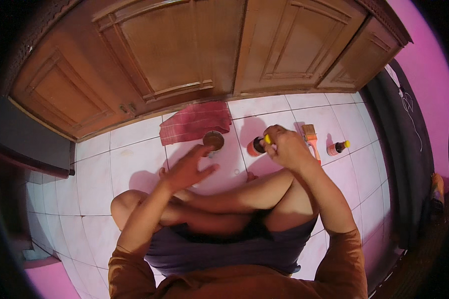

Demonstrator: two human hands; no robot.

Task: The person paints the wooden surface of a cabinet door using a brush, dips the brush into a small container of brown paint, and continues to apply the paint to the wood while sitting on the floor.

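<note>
My right hand grips the yellow cap at the top of a dark bottle with a red label, just right of centre. My left hand is open, fingers spread, just in front of a round container with brown contents; whether it touches the rim I cannot tell. That container is at the edge of a folded red cloth. Right of my right hand lies a paintbrush with an orange handle, and beside it a smaller yellow-capped bottle.
Wooden cabinet doors run along the back, above white floor tiles. My crossed bare legs are below my hands. A dark low unit is at left; a long dark object with a white cord lines the pink wall at right.
</note>
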